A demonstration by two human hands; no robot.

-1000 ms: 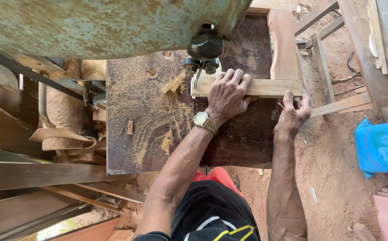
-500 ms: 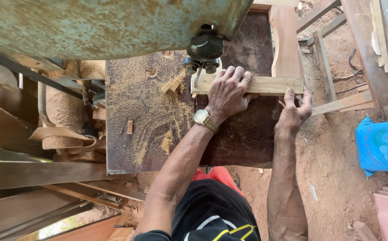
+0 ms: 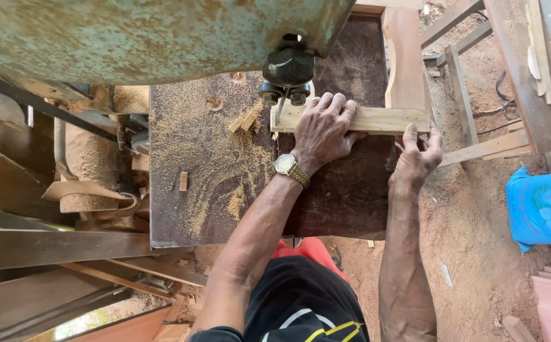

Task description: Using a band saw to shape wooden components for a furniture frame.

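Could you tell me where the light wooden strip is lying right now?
The light wooden strip lies across the saw table's far right part, under the left hand, with the right hand at its right end.

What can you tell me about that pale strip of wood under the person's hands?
The wooden strip is a pale, straight, flat-faced length of light timber with small dark dots near its right end. It lies flat across the dark, sawdust-strewn saw table. The left hand presses down on its left part, close to the blade guide. The right hand holds its right end at the table's edge.
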